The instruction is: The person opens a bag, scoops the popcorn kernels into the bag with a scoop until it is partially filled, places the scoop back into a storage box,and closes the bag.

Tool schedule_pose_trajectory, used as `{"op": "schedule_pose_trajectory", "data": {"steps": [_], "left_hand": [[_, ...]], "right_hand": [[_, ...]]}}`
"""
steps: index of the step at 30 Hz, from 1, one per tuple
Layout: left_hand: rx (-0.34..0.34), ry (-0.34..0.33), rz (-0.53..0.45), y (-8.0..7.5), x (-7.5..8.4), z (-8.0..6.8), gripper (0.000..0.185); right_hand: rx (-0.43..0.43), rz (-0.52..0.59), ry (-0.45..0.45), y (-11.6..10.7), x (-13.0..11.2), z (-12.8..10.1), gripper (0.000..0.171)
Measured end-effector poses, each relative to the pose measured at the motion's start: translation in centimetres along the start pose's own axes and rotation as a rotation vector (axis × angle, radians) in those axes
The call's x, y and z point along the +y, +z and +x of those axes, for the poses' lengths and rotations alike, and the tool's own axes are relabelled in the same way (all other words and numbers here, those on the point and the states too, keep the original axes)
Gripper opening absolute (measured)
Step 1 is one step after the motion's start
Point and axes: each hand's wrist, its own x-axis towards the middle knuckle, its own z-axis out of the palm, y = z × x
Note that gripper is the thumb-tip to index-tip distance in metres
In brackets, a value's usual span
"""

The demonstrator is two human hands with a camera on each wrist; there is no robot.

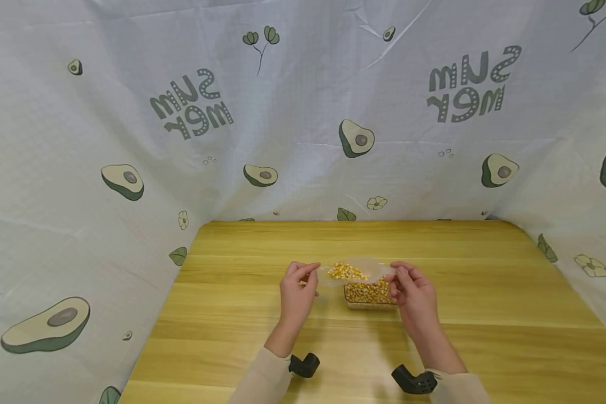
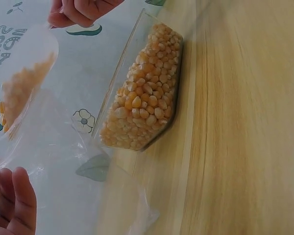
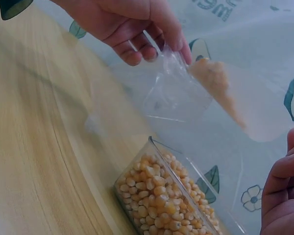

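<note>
A clear plastic bag with yellow corn kernels in it is stretched between my two hands above the wooden table. My left hand pinches its left end and my right hand pinches its right end. Just under the bag stands a clear rectangular container full of corn kernels. The left wrist view shows the container close up, the bag and my left fingers. The right wrist view shows the bag, the container and my left hand gripping the plastic.
A cloth printed with avocados hangs behind the table and along both sides. Black camera mounts sit on my wrists. Bare wood lies to the left, right and front of the container.
</note>
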Motion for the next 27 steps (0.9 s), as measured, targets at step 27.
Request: {"op": "schedule_pose_trajectory", "data": {"steps": [27], "left_hand": [[-0.05,-0.039,-0.053,0.0,-0.9,0.1,0.019]], "right_hand": [[0.094,-0.247,-0.031,1.8,0.1,0.2,0.025]]}}
